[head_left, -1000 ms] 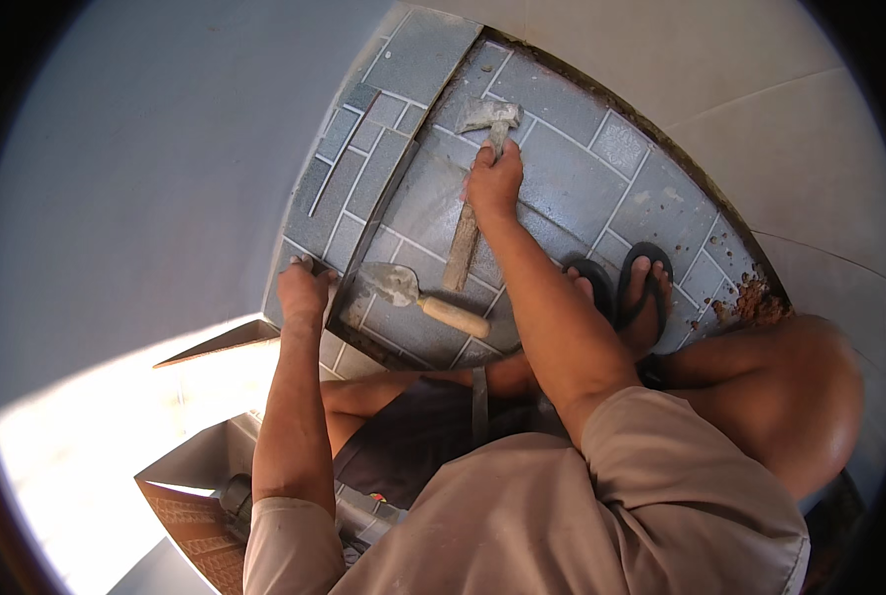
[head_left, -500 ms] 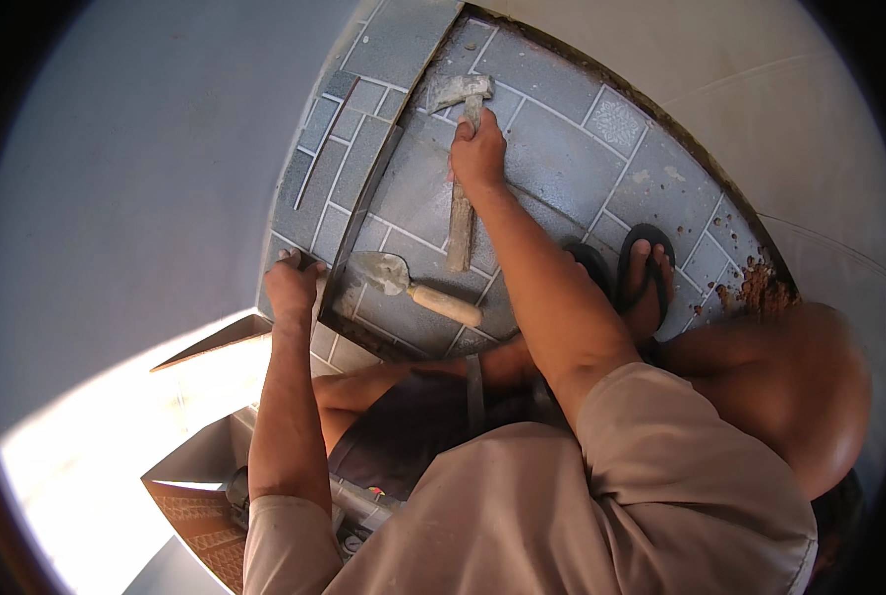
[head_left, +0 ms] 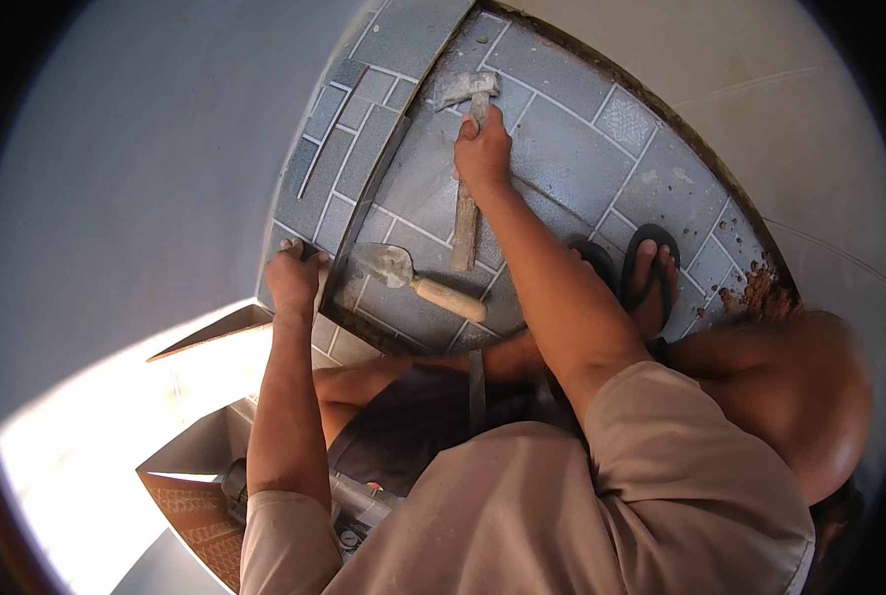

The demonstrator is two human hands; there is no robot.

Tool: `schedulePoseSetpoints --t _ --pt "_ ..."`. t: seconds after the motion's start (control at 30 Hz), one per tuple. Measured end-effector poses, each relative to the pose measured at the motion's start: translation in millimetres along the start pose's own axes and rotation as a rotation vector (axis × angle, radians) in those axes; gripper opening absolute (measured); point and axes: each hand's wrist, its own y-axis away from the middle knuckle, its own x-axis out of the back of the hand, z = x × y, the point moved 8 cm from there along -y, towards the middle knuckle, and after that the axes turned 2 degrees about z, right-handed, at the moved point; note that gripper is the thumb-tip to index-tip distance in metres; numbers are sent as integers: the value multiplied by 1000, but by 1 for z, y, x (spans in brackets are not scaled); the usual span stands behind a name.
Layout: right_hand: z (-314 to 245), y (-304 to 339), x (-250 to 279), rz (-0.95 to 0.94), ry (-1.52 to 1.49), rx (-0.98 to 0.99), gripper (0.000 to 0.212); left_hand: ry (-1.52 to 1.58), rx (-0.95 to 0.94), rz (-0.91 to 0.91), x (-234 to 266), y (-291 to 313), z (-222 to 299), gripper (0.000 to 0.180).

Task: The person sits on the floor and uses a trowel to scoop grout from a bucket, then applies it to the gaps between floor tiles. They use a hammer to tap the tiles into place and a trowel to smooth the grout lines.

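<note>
My right hand [head_left: 483,157] is wrapped round the wooden handle of a mortar-caked hammer [head_left: 466,91], close below its head. The hammer is over the grey tiled floor [head_left: 562,149], its handle end pointing back toward me. My left hand [head_left: 294,278] is at the near end of a raised tiled ledge [head_left: 403,40] along the wall. Its fingers are curled at the ledge, and whatever they grip is hidden. Between my arms lies a trowel [head_left: 448,299] with a wooden handle, its blade toward the ledge. A long narrow tile strip [head_left: 332,134] rests on the ledge.
A grey wall [head_left: 155,149] rises at the left. An open cardboard box [head_left: 190,511] stands at the lower left, near a brown angled piece [head_left: 215,332]. Reddish crumbs [head_left: 765,293] lie at the right by my sandalled foot [head_left: 649,278].
My left hand has shifted slightly at the ledge, its fingers a little higher. The hammer stays in my right hand, nearly in the same place. The whole view has moved slightly.
</note>
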Motion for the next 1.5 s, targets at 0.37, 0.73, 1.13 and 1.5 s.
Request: schedulePoseSetpoints --t 0.37,0.73,1.13,1.5 --pt "-1 10 -2 -38 -39 -57 35 18 -99 130 3 2 -6 53" --pt "28 5 -9 102 -61 57 35 -16 -50 65 -1 -1 2 63" --pt "17 -1 -18 -66 -177 -36 34 -8 -107 152 3 4 -6 59" --pt "-2 -16 -32 185 -31 66 37 50 -105 179 -4 4 -13 61"
